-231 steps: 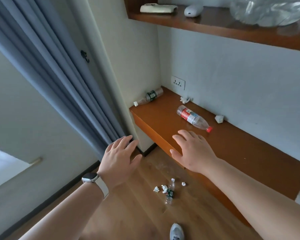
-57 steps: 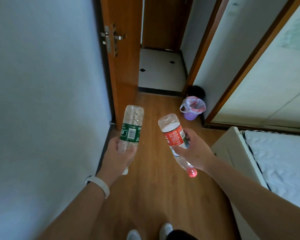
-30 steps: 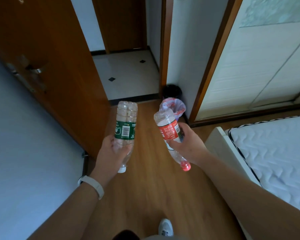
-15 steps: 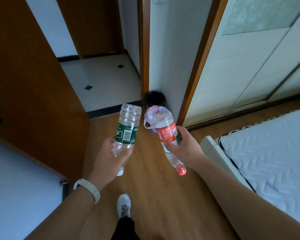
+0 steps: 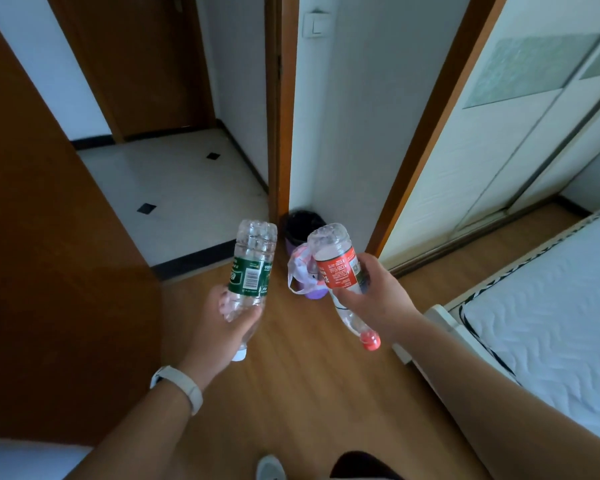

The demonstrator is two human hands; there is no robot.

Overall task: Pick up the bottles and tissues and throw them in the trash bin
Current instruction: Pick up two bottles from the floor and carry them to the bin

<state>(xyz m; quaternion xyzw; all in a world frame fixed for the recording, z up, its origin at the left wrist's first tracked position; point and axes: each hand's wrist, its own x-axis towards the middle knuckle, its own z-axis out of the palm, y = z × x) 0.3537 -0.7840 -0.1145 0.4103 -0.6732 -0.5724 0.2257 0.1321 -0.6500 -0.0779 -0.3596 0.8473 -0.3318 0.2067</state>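
My left hand point(image 5: 219, 327) grips a clear bottle with a green label point(image 5: 252, 268), held cap down with its base pointing up. My right hand point(image 5: 378, 299) grips a clear bottle with a red label point(image 5: 338, 268), also cap down, its red cap below my palm. Straight ahead on the floor stands a small purple trash bin point(image 5: 312, 292) lined with a pinkish plastic bag, partly hidden behind the red-label bottle. A dark bin point(image 5: 303, 225) stands behind it at the wall. No tissues are in view.
An open wooden door point(image 5: 49, 254) fills the left side. A doorway leads to a white tiled floor point(image 5: 174, 195). A bed with a white mattress point(image 5: 548, 323) is on the right. Sliding wardrobe doors point(image 5: 516, 133) stand at the back right. Wood floor lies between.
I have walked from the wall shelf, now holding both bottles. Over the last second the purple bin has come closer and sits just beyond the bottles.
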